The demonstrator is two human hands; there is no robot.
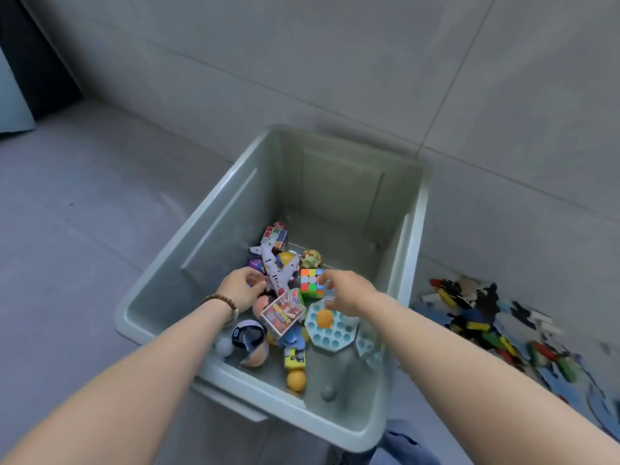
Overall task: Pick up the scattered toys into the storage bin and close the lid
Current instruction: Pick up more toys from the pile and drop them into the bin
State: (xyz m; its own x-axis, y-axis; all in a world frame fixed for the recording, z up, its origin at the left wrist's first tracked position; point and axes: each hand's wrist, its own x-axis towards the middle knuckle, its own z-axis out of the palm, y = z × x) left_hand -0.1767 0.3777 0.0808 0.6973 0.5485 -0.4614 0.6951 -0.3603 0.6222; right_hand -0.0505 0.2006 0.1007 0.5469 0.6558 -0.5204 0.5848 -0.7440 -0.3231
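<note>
A pale green storage bin (161, 266) stands open on the grey floor, with no lid in view. Inside lie several toys: a white toy airplane (273, 268), a colourful puzzle cube (310, 280), a teal octagonal bubble board (332, 325), a small picture box (281, 313) and an orange ball (297, 380). My left hand (240, 290), with a bead bracelet on the wrist, reaches into the bin, its loosely curled fingers touching the airplane's side. My right hand (349, 293) is also inside, fingers spread, fingertips at the puzzle cube. Neither hand plainly grips anything.
A heap of coloured building blocks (486, 325) lies on a blue mat on the floor, to the right of the bin. A tiled wall rises just behind the bin. A dark piece of furniture (37, 55) stands at the far left. Blue cloth (402, 444) shows below the bin.
</note>
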